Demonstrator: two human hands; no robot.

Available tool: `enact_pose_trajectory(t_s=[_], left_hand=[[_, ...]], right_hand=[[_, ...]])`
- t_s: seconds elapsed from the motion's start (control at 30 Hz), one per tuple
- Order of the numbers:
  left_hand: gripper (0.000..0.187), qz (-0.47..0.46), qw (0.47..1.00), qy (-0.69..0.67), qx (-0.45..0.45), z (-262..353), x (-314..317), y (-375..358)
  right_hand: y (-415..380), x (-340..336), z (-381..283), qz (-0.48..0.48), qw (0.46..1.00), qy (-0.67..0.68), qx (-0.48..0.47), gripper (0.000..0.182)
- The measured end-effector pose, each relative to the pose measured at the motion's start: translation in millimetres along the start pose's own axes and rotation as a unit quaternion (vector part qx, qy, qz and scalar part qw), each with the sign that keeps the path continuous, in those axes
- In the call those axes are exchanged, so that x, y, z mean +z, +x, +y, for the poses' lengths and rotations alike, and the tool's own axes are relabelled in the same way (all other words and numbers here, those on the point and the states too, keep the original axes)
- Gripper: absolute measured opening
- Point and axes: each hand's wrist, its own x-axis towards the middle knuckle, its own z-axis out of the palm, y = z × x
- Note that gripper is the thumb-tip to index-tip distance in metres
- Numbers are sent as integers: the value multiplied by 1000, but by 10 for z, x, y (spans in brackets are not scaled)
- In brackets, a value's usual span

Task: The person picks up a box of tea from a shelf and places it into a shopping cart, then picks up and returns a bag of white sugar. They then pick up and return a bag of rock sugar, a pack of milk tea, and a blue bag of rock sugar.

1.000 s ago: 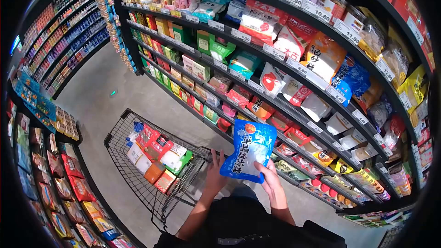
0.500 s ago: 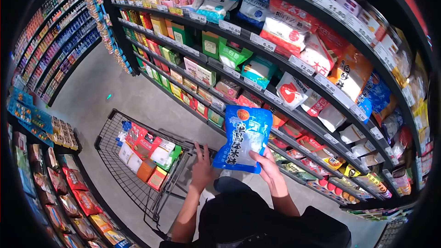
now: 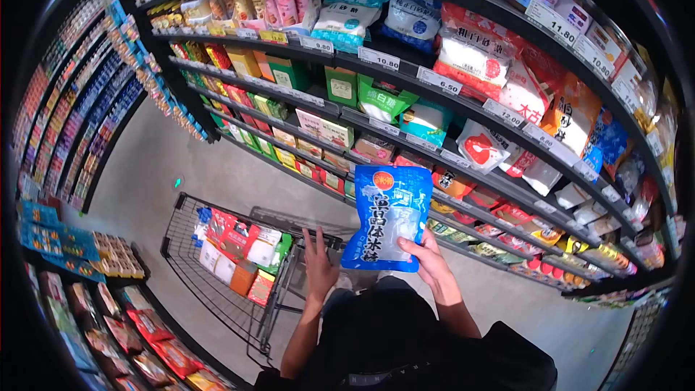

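Observation:
A blue bag (image 3: 389,219) with dark printed characters and a clear window is held upright in front of the body. My right hand (image 3: 428,257) grips its lower right side, thumb on the front. To the left of the bag is my left hand (image 3: 319,269), fingers spread and holding nothing, near the handle end of a wire shopping cart (image 3: 217,318). Inside the cart lie several packages, among them a red bag (image 3: 233,235), white packs and an orange-brown box (image 3: 243,277).
Long shelves (image 3: 318,49) with bagged goods, boxes and price tags curve along the right. More shelves stand at the far left. A display of small packs (image 3: 116,255) and a rack of red bags (image 3: 177,356) are at the lower left. Grey floor (image 3: 232,166) shows between them.
The view has shifted, so the shelves and cart appear moved slightly. The blue bag is now more upright and faces the camera more squarely. My right hand still grips it.

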Motion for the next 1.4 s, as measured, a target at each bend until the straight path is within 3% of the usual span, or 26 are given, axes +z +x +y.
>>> enact_pose_trajectory(t_s=[0.13,0.3,0.37,0.43,0.47,0.5,0.53,0.57,0.6,0.63,0.7,0.73,0.83,0.87,1.0,1.4], left_hand=[[94,-12,1000,-11,-4,-95,-74,86],[94,-8,999,12,34,-245,-113,70],[84,-11,999,5,37,-197,-168,75],[72,-4,992,-61,108,-139,-233,87],[57,3,988,-66,139,-35,-314,87],[57,-9,987,-76,144,64,-361,85],[53,-75,947,-311,14,152,-400,83],[53,-137,836,-517,-120,202,-416,88],[54,-161,790,-573,-150,196,-429,108],[54,-172,786,-574,-148,143,-421,109],[56,-300,719,-579,-242,121,-464,104],[50,-359,736,-548,-169,126,-512,96],[49,-380,743,-508,-215,353,-510,82],[45,-385,720,-520,-250,432,-529,100],[41,-385,731,-518,-222,489,-374,38],[37,-423,741,-479,-205,814,-481,19]], right_hand=[[-76,167,215,78,997,-16,-18,42],[-204,278,499,103,994,31,-27,41],[-274,395,494,141,988,66,6,41],[-278,381,604,160,985,64,1,42],[-281,385,637,155,987,44,5,42],[-285,386,660,148,989,23,10,43],[-295,387,679,150,989,11,14,44],[-318,413,680,162,987,11,10,44],[-341,440,680,151,988,17,9,45],[-364,451,679,138,990,24,8,46],[-428,439,699,143,989,17,12,48],[-455,442,711,138,990,3,7,48],[-529,345,827,147,989,-32,-4,48],[-555,317,840,153,987,-43,-6,49],[-678,251,841,197,978,-70,3,50],[-901,290,694,207,976,-20,-60,48]])
